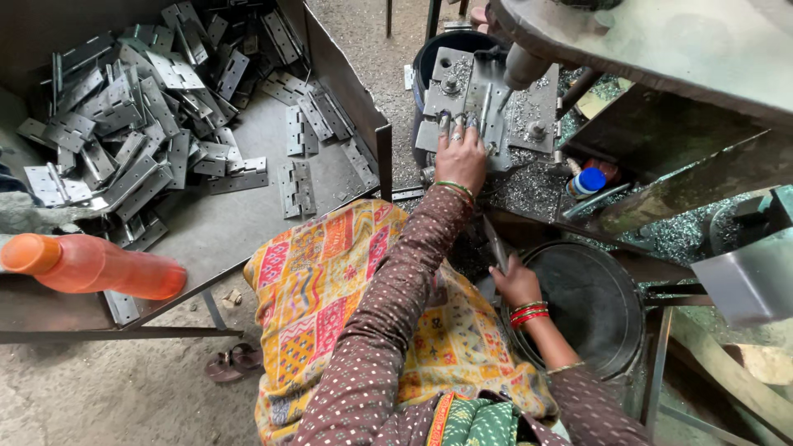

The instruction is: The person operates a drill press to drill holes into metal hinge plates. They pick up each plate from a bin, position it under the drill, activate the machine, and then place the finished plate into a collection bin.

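To seat this well I judge I should press the hinge (487, 111) flat on the steel plate (541, 103) and keep my fingertips clear of the drill (522, 68) just beyond them. My left hand (462, 157) lies spread, fingers nearly straight, pressing down on the hinge under it, gripping nothing. My right hand (514, 283) is curled round a thin metal piece (496, 245), which sticks up past my knuckles, above the round black drum (607, 330). Far off to the left of my left arm, loose hinges (124, 124) fill a tray (215, 239), an orange bottle (91, 266) at its near edge
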